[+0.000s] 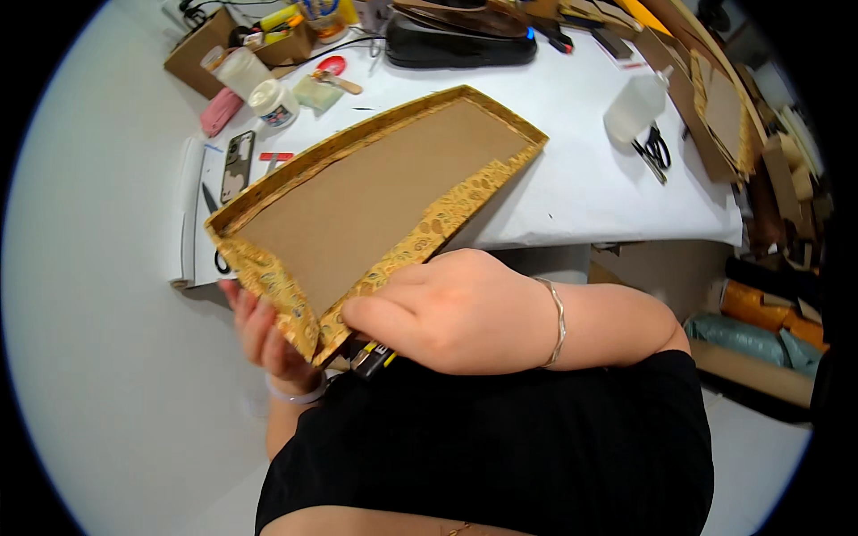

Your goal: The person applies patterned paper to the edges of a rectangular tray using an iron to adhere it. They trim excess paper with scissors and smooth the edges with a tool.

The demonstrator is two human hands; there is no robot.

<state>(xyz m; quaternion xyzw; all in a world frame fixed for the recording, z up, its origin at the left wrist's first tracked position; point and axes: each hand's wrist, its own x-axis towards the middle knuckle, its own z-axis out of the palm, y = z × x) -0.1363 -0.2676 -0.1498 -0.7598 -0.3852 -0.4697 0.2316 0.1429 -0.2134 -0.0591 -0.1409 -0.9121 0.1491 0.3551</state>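
Observation:
A shallow cardboard box lid [322, 205] with a bare brown inside and gold floral covering on its walls is tilted up over the table's near edge. My left hand [268, 335] supports it from outside at the lower left corner, fingers curled against the wall. The floral covering [281, 290] bulges loosely inward along that short wall. My right hand [438, 313] is closed at the near long wall beside the same corner. Below its fingers sticks out the end of a black and yellow utility knife [369, 359], mostly hidden by the hand.
On the white-covered table [536, 210] lie a phone [237, 165], black scissors [655, 152], a translucent bottle [636, 107], a white jar [273, 103] and a brush [338, 82]. A black case [460, 45] stands at the back. Cardboard pieces [715, 116] lean at the right.

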